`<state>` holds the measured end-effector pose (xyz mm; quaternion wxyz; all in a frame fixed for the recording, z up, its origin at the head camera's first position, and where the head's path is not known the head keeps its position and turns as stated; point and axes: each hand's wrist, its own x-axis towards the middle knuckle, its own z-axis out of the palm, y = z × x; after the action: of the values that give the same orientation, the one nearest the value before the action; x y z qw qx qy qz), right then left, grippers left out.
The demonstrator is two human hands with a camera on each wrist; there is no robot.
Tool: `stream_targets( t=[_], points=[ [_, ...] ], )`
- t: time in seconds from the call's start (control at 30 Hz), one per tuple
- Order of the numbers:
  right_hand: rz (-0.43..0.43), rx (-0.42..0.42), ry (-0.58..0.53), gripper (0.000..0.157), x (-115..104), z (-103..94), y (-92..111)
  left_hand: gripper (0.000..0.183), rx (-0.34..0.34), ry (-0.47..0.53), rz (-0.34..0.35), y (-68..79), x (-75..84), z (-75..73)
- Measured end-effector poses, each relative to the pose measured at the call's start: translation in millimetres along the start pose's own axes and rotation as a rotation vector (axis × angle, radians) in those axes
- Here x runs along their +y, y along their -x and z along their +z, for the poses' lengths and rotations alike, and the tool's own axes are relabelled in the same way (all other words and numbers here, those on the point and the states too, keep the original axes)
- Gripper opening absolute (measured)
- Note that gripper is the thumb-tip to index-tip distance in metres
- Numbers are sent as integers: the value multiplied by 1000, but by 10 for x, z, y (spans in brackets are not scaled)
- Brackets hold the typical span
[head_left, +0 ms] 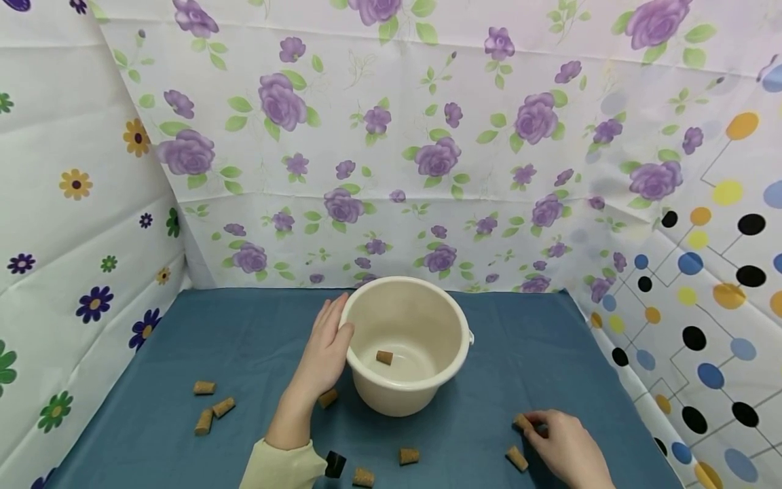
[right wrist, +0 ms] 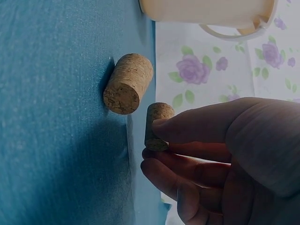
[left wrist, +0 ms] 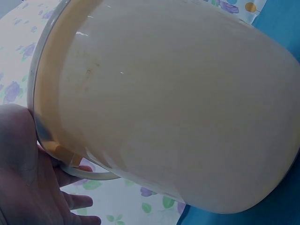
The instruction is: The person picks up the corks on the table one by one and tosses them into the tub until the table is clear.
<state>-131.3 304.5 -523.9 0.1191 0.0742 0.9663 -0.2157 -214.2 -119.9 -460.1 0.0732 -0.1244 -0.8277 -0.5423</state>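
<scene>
A cream plastic bucket (head_left: 400, 401) stands on the blue cloth, and one cork (head_left: 384, 357) lies inside on its bottom. My left hand (head_left: 324, 350) rests against the left side of its rim, fingers fairly straight; the left wrist view shows the fingers beside the bucket's handle (left wrist: 96, 176). Out to the right, my right hand (head_left: 565, 441) pinches a cork (right wrist: 159, 115) between thumb and fingers, low over the cloth. Another cork (right wrist: 129, 84) lies on the cloth close to that hand.
Three corks (head_left: 204, 422) lie at the left. One cork (head_left: 328, 398) sits by my left wrist, partly hidden. Two more, including this cork (head_left: 409, 456), lie in front of the bucket. A small black object (head_left: 334, 464) is at my left cuff. Patterned sheets (head_left: 391, 224) enclose the table.
</scene>
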Motion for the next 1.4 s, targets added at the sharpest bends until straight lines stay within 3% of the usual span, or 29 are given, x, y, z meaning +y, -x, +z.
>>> stream_targets(
  t=[0.47,1.4],
  points=[
    [2,12,-21,22,22,27,5,59,-3,-1,-4,-4,5,2],
    [15,37,-18,29,-134,-97,42,59,6,-2,5,-10,-30,5]
  ],
)
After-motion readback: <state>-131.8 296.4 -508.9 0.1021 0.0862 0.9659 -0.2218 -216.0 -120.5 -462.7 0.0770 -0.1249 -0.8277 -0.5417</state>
